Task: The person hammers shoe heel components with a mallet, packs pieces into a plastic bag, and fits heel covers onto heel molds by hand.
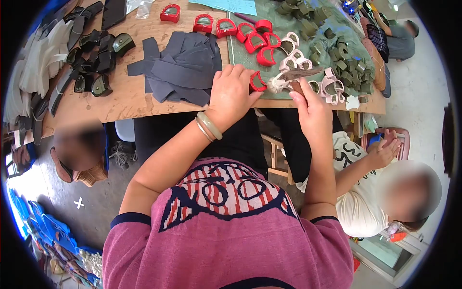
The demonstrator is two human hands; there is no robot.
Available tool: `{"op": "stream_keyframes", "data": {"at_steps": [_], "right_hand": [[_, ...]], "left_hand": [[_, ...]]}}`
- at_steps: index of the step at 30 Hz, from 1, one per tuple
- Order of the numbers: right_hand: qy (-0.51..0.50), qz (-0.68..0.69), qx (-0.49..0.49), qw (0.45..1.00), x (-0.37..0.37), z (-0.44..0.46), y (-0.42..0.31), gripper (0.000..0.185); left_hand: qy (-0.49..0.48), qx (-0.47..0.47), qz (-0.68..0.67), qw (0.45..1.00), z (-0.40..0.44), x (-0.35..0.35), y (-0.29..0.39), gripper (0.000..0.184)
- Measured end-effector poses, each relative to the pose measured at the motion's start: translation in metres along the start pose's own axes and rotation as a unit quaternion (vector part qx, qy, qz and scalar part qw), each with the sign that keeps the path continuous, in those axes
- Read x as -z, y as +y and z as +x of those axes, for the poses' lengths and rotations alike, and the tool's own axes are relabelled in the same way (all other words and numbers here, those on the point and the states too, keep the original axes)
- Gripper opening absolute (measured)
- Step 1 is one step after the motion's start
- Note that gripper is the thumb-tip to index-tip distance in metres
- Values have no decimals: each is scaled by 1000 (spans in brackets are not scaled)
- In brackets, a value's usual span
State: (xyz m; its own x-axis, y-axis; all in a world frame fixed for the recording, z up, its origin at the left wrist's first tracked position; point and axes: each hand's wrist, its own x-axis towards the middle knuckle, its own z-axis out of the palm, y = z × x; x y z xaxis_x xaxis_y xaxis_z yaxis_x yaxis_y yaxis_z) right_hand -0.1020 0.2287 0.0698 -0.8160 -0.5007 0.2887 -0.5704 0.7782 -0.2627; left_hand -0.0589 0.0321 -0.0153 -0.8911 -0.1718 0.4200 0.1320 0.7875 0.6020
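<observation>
At the front edge of the wooden table, my left hand (232, 91) is closed on a red D-shaped piece (258, 82) with a dark green inside. My right hand (312, 103) grips a dark pointed tool (301, 73), wrapped in whitish material near its left end, just right of the red piece. Several more red pieces (254, 42) lie beyond my hands. To the left of my left hand is a pile of dark grey strips (180, 67). Pale pink pieces (330, 87) sit behind and right of my right hand.
Dark green pieces (353, 67) are heaped on a green cloth (308, 48) at the right. Black curved pieces (101, 60) and white strips (41, 62) lie at the left. A person in a white shirt (358, 202) sits to the right, and another person's head is at lower left.
</observation>
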Motion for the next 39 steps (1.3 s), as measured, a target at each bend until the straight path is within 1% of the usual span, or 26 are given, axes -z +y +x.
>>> {"op": "stream_keyframes", "data": {"at_steps": [2,3,5,6,7,9,10,11,14,15,17,18,19,20,22,23,26,27,30,31,34,35,38,39], "right_hand": [[6,53,-2,999,16,5,-3,42],[5,51,-2,999,23,7,-6,42],[114,134,-52,983,35,2,-14,42],[171,175,-76,966,37,1,-16,42],[172,176,-77,966,30,-1,-15,42],[18,36,-72,997,4,-7,-11,42],[-60,-34,-69,995,-2,-7,-9,42],[-60,-35,-72,995,1,-4,-8,42],[-79,40,-61,994,20,15,-4,42],[-79,39,-62,994,21,13,-5,42],[41,177,-136,974,22,7,-11,42],[101,244,-170,949,22,7,-14,43],[102,245,-168,949,9,5,-11,43],[98,211,-120,965,-17,-3,0,42],[87,137,-26,986,-41,-4,-10,41],[89,137,-22,986,-39,0,-7,41],[27,124,-55,990,-22,-1,-3,39],[26,122,-54,991,-22,-3,-2,39],[152,191,-131,961,-23,-24,-2,38],[154,191,-128,961,-29,-25,-2,38],[70,127,-56,988,-50,-19,-4,35],[71,125,-56,988,-49,-19,-4,35],[180,204,-5,962,-32,-14,-17,34],[175,203,-9,963,-37,-21,-14,34]], "left_hand": [[-8,1,-6,1000,-1,-1,1,46],[-3,1,-7,1000,1,-1,0,46],[0,3,-9,1000,-2,-3,0,45],[-1,3,-9,1000,-2,-3,0,45],[-4,4,-6,1000,-2,-3,1,45],[-8,6,-1,1000,-1,-2,1,45],[-7,5,0,1000,-1,-1,1,45],[-7,3,-1,1000,-3,-2,1,45],[-7,2,-2,1000,-4,-4,0,45],[-5,1,-1,1000,-3,-5,0,45],[-1,3,4,1000,-2,-4,-1,46],[0,5,4,1000,-2,-4,-1,46],[1,4,4,1000,-2,-3,-1,45],[2,3,4,1000,-1,-3,0,45],[0,0,2,1000,-1,-2,1,45],[5,3,5,1000,2,-1,0,44],[-3,1,5,1000,-1,-3,1,44],[2,-1,4,1000,0,-4,0,44],[11,-3,2,1000,-2,-5,-1,43],[11,-1,2,1000,-3,-4,-1,43],[23,-3,3,1000,4,-1,-1,43],[19,-1,2,1000,3,0,-2,43],[6,6,-7,1000,1,-2,0,43],[8,7,-6,1000,-2,-3,1,43]]}}
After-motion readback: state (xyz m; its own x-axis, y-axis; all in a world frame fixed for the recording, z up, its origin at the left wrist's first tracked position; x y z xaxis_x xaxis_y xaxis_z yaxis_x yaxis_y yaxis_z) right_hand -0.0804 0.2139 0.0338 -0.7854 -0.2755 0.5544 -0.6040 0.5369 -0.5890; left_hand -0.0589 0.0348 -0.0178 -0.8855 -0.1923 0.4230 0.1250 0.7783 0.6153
